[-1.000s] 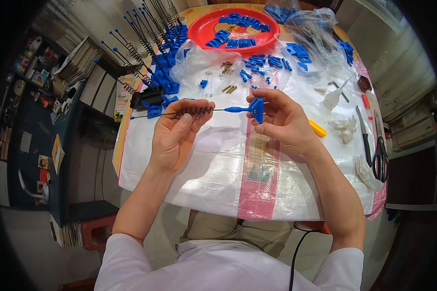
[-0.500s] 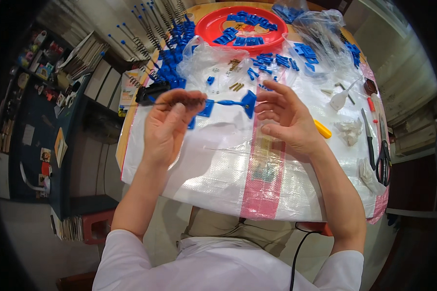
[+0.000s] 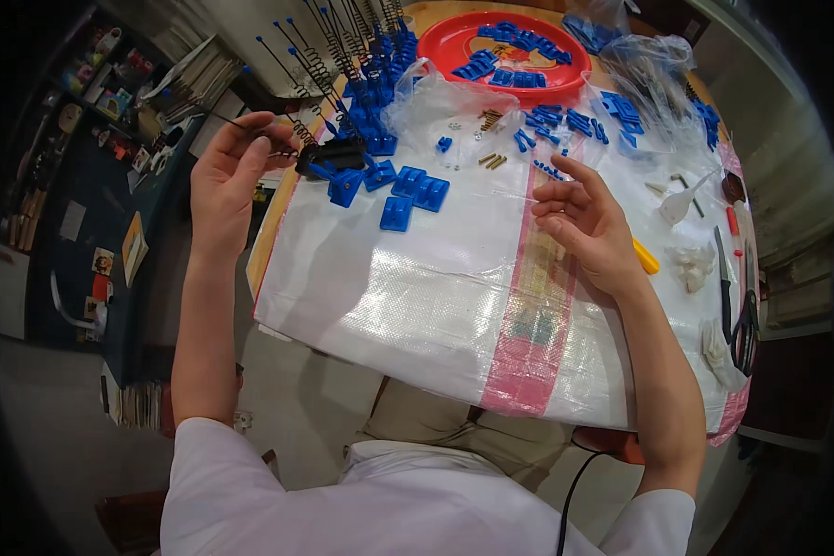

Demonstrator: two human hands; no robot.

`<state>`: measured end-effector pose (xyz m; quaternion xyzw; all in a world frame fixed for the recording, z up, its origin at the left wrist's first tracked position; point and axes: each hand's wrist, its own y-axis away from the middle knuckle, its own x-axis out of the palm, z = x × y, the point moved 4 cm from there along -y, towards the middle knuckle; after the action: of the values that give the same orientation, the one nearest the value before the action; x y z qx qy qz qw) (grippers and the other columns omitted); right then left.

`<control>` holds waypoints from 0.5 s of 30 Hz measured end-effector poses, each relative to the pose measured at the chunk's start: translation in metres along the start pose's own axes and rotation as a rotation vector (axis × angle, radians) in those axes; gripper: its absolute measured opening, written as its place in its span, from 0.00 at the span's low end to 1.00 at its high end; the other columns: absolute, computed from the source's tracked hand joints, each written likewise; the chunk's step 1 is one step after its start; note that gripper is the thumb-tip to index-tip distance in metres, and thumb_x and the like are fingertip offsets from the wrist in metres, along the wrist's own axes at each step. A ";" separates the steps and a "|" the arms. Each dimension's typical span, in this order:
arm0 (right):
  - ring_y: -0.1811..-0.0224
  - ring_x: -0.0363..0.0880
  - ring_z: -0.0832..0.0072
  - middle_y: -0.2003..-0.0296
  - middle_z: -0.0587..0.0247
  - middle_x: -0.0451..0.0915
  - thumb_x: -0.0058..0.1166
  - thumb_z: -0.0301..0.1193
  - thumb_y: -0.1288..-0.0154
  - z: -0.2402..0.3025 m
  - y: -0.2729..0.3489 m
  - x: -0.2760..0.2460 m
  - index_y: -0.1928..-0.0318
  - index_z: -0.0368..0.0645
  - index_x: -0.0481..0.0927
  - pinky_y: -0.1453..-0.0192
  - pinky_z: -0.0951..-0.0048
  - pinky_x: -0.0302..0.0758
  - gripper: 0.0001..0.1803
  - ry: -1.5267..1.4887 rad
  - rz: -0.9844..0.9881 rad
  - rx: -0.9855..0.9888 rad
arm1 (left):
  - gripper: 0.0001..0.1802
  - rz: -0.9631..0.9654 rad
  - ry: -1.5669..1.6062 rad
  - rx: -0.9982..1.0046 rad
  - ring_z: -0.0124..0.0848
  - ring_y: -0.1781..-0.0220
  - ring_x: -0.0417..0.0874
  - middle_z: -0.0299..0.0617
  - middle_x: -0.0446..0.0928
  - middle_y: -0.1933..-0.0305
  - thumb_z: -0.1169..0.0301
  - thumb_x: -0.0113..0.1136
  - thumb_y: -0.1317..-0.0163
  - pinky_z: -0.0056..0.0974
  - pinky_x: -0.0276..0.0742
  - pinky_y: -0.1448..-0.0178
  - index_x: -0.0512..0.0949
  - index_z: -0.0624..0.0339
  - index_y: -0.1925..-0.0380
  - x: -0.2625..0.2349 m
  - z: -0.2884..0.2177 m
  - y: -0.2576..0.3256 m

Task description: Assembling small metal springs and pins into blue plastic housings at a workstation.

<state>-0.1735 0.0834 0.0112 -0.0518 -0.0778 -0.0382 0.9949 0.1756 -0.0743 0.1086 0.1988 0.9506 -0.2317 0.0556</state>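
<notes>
My left hand (image 3: 227,171) is at the table's left edge, its fingers closed around a thin dark rod with a coil spring. This spring rod (image 3: 218,115) sticks out up and left of the fingers. At its other end a blue foot (image 3: 345,186) appears to hang beside the black object (image 3: 333,155); the joint between is partly unclear. My right hand (image 3: 583,227) hovers over the white sheet with its fingers apart and nothing in them. Closest to my left hand on the sheet are several loose blue blocks (image 3: 395,214).
Many upright blue-footed spring rods (image 3: 372,102) crowd the far left. A red tray (image 3: 428,51) holds blue parts. Brass screws (image 3: 493,161), small blue parts (image 3: 579,124) and plastic bags (image 3: 653,69) lie beyond. Right: a yellow handle (image 3: 645,257), a knife (image 3: 722,278), scissors (image 3: 745,334), a white squeeze bottle (image 3: 681,206).
My left hand has carried the spring rod left, away from my right hand, to the row of upright rods. My right hand stays open. The whole view has shifted slightly.
</notes>
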 end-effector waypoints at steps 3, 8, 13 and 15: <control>0.46 0.76 0.73 0.48 0.57 0.74 0.59 0.19 0.38 0.000 0.000 0.000 0.27 0.41 0.61 0.38 0.72 0.75 0.38 0.003 0.002 0.009 | 0.15 0.037 -0.070 0.012 0.34 0.50 0.85 0.47 0.81 0.52 0.74 0.53 0.25 0.38 0.82 0.44 0.74 0.69 0.43 0.007 0.000 -0.004; 0.46 0.77 0.74 0.49 0.57 0.75 0.60 0.21 0.35 -0.003 -0.001 -0.001 0.27 0.40 0.61 0.39 0.72 0.75 0.37 -0.007 0.011 -0.005 | 0.13 0.051 -0.064 0.119 0.29 0.53 0.85 0.43 0.82 0.55 0.77 0.56 0.28 0.33 0.81 0.48 0.77 0.69 0.47 0.037 -0.013 -0.018; 0.47 0.77 0.75 0.50 0.57 0.76 0.61 0.22 0.35 -0.004 -0.002 -0.001 0.27 0.39 0.61 0.39 0.72 0.75 0.37 -0.003 0.020 -0.015 | 0.11 0.017 -0.247 0.186 0.24 0.59 0.84 0.38 0.83 0.60 0.76 0.59 0.30 0.30 0.81 0.52 0.80 0.67 0.50 0.070 -0.017 -0.034; 0.47 0.77 0.75 0.50 0.57 0.76 0.61 0.22 0.35 -0.004 -0.002 -0.002 0.28 0.39 0.61 0.39 0.72 0.75 0.37 0.001 0.025 -0.016 | 0.11 0.024 -0.376 0.212 0.23 0.60 0.84 0.38 0.83 0.62 0.76 0.59 0.30 0.30 0.80 0.52 0.80 0.66 0.50 0.078 -0.021 -0.034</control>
<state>-0.1754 0.0810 0.0069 -0.0609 -0.0763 -0.0265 0.9949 0.0901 -0.0645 0.1254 0.1682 0.8914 -0.3627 0.2134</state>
